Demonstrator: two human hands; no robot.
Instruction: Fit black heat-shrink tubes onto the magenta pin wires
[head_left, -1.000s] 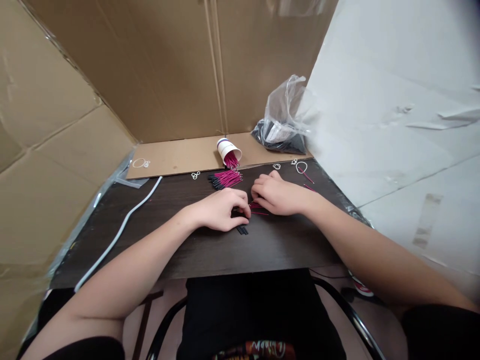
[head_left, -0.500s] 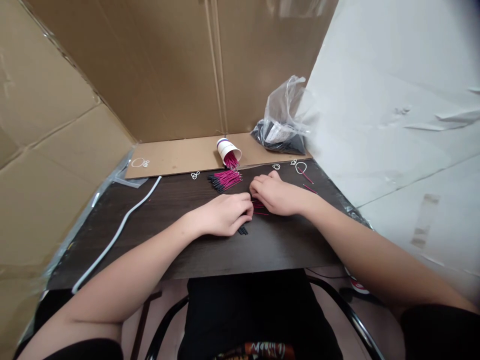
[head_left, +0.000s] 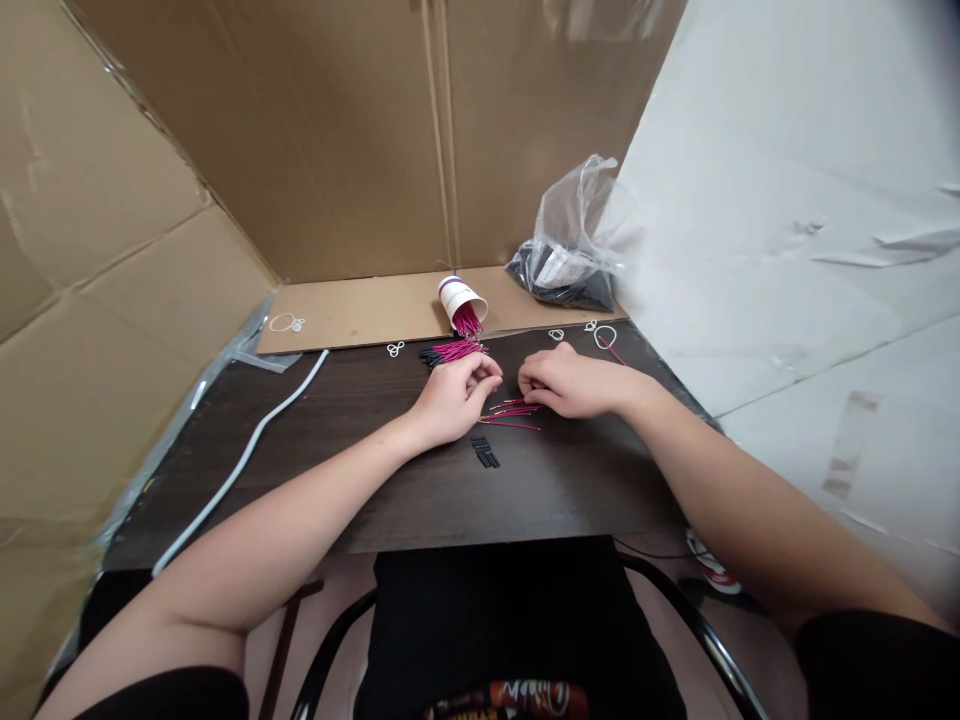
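Pinching, I think, at one wire, my left hand (head_left: 454, 395) curls by the pile (head_left: 453, 352); my right hand (head_left: 574, 382), fingers bent, presses loose wires (head_left: 510, 412) on the desk (head_left: 375, 470). A careless sweep could scatter them, or knock the black sleeves (head_left: 485, 452) off.

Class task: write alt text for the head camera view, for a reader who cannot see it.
Two bare hands, left hand and right hand, meet over loose pink wires on a dark table. Short black tubes lie nearby; a tipped paper cup spills more wires behind.

Nothing legible; the shirt print (head_left: 525, 697) is too partial.
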